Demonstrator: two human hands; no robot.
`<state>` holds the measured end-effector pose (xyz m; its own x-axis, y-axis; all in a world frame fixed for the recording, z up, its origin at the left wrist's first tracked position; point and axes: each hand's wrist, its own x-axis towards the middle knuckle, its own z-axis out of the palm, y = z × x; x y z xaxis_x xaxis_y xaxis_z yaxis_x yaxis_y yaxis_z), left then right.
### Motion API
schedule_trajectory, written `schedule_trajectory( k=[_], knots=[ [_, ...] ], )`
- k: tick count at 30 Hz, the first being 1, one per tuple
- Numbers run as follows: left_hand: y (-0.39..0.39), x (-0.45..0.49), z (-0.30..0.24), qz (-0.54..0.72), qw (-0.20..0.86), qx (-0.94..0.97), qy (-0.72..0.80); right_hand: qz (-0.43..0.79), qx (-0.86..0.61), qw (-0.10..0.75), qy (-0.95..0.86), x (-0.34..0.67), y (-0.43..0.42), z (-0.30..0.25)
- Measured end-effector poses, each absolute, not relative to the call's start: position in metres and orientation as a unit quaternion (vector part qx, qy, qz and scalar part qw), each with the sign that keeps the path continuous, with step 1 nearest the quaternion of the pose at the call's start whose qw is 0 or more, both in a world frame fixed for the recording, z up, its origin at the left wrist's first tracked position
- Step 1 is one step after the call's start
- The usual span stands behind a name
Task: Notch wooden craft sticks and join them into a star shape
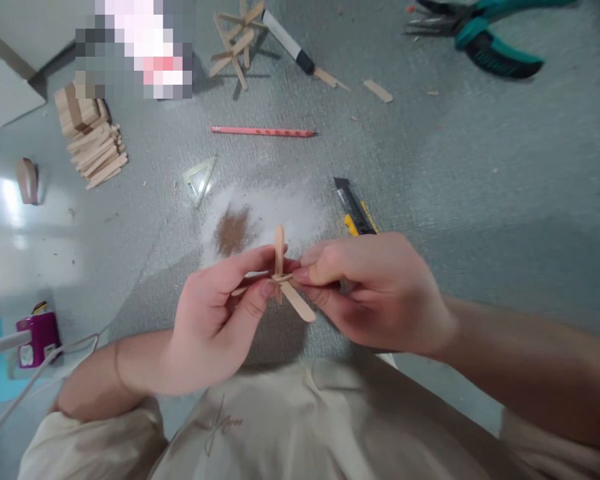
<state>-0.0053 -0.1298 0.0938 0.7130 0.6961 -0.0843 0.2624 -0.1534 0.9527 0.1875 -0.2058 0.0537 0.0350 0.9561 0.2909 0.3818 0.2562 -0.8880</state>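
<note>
Close to my body, both hands meet around a small cross-shaped piece of wooden craft sticks [298, 303]. My left hand [215, 313] pinches it from the left between thumb and fingers. From the other side my right hand [380, 287] grips it near the crossing with thumb and forefinger. One stick points away from me, another slants down to the right; the parts under my fingertips are hidden. Just beyond my right hand lies a black and yellow utility knife [354, 207], partly covered by the hand. White dust with a brown powder patch [233, 229] lies beyond my left hand.
A pink pencil [265, 132] and a clear set square [200, 180] lie farther out. At the left are stacked craft sticks [97, 153]. Star-shaped stick pieces [235, 50], a white pen-like tool [287, 41] and teal-handled pliers [495, 47] are at the back. A cable [30, 387] crosses the lower left.
</note>
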Motion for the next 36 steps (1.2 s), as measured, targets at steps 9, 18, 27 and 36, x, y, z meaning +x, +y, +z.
schedule_trajectory(
  k=[9,18,27,36],
  knots=[
    [-0.130,0.000,0.097,0.258,0.445,0.829,0.220,0.239,-0.496,0.495,-0.672,0.189,-0.208,0.055],
    [-0.124,0.002,0.096,0.282,0.402,0.855,0.167,0.113,-0.449,0.523,-0.715,0.198,-0.207,0.052],
    [-0.121,0.001,0.087,0.309,0.413,0.833,0.199,0.148,-0.456,0.531,-0.699,0.194,-0.205,0.057],
    [-0.121,0.003,0.067,0.310,0.573,0.736,0.185,0.191,-0.490,0.541,-0.656,0.193,-0.203,0.058]
  ],
)
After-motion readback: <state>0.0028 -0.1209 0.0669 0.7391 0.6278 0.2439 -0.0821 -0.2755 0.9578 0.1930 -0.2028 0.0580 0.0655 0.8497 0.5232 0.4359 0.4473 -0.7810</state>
